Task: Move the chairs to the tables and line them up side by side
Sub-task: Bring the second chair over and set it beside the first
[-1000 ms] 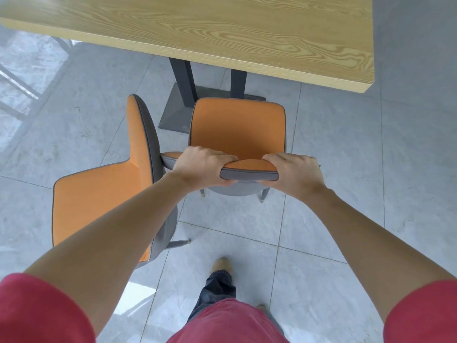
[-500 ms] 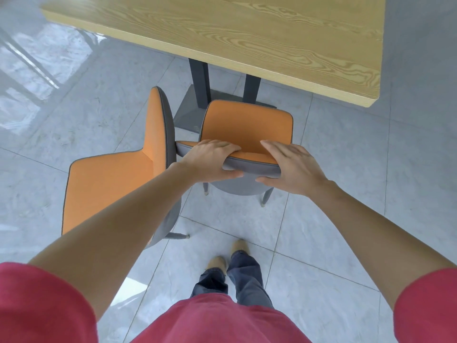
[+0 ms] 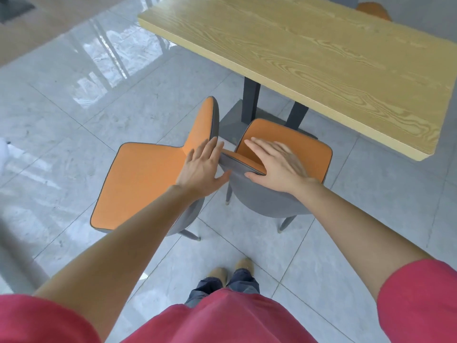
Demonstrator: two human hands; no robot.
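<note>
Two orange chairs with grey backs stand by a light wooden table (image 3: 321,60). The right chair (image 3: 291,139) faces the table, its seat near the table's dark legs. The left chair (image 3: 143,179) is turned sideways, its backrest edge touching the right chair's backrest corner. My right hand (image 3: 277,164) lies with straight fingers over the top of the right chair's backrest, thumb on its grey back. My left hand (image 3: 202,167) hovers with straight fingers between the two backrests, gripping nothing.
Grey tiled floor (image 3: 74,115) spreads to the left and right of the chairs, with bright window reflections at upper left. The table's dark base plate (image 3: 230,122) sits just beyond the chairs. Another orange chair (image 3: 373,9) shows beyond the table. My feet (image 3: 232,271) stand behind the right chair.
Both hands have let go of the right chair's backrest and opened; the left hand has drifted towards the left chair. The view has swung left and pulled back.
</note>
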